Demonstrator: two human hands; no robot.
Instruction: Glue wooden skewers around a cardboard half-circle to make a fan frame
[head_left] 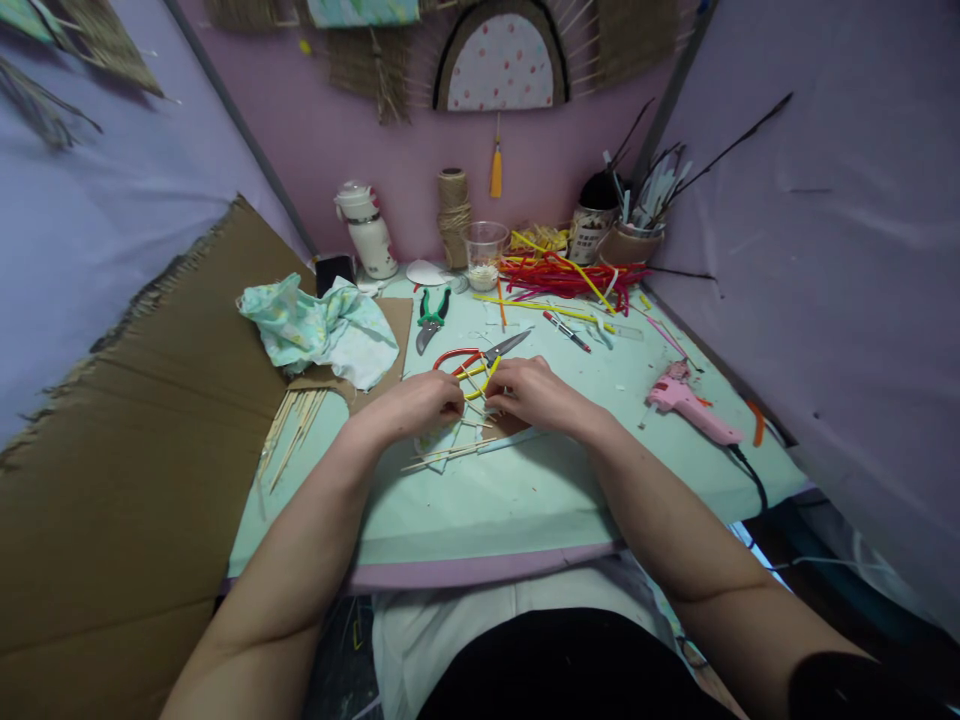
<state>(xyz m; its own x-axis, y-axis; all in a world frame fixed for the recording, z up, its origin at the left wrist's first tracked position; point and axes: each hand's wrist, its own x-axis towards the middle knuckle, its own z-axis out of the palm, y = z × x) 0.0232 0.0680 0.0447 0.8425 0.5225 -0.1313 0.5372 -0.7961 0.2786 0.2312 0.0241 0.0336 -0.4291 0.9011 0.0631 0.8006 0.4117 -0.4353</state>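
My left hand point(436, 402) and my right hand point(523, 388) are close together over the table, both with fingers pinched. Between them a bent yellow pipe cleaner point(493, 378) curves from one set of fingertips to the other, over thin wooden sticks point(474, 422). What lies right under the fingers is partly hidden. Just beyond the hands are orange-handled scissors point(507, 347), blades pointing away to the right. Below the hands lie more thin sticks point(442, 456), a small brown cardboard piece point(504, 428) and a pale glue stick point(510, 440).
A pink glue gun point(694, 403) lies at right with its cord. Green-handled pruning shears point(432, 320), a marker point(568, 332), red pipe cleaners point(562, 275), a clear cup point(485, 258) and twine point(453, 220) stand farther back. Patterned cloth point(322, 325), skewers point(296, 425) and cardboard point(150, 420) are left.
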